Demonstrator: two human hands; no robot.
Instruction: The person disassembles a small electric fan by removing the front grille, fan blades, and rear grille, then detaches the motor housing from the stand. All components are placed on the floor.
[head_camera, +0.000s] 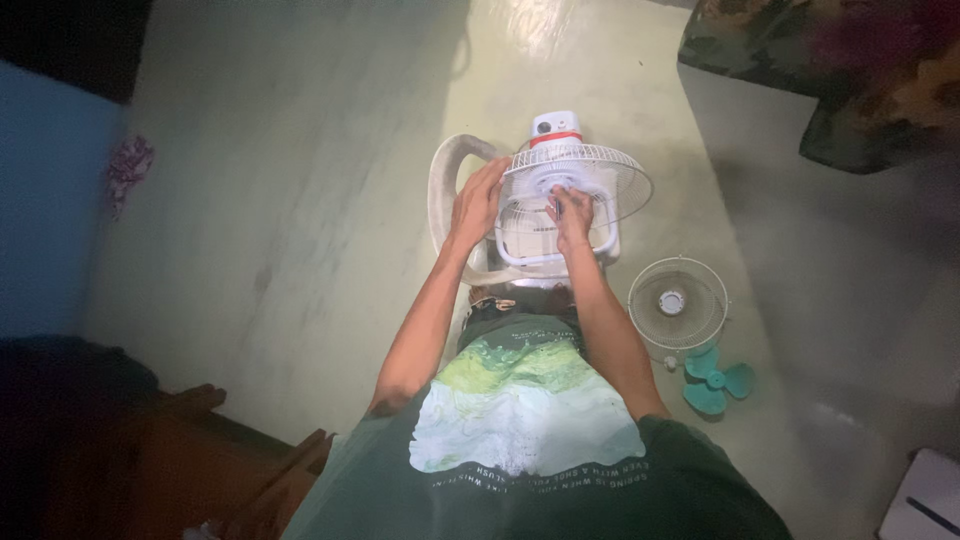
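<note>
Fan (560, 195): it stands on the floor (300, 180) just ahead of your knees, its rear grille (575, 175) tilted up toward you and its motor end pointing away.
Left hand (478, 203): you grasp the grille's left rim.
Right hand (571, 213): your fingertips pinch at the hub; I cannot tell what they hold.
Room: open floor lies to your left; the loose grille (677, 303) and teal blade (716, 380) lie close on your right.

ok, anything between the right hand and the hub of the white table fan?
Nothing visible: the right hand rests at the hub inside the white wire rear guard. The left hand grips the guard's rim. The front guard and teal blade lie aside.
</note>
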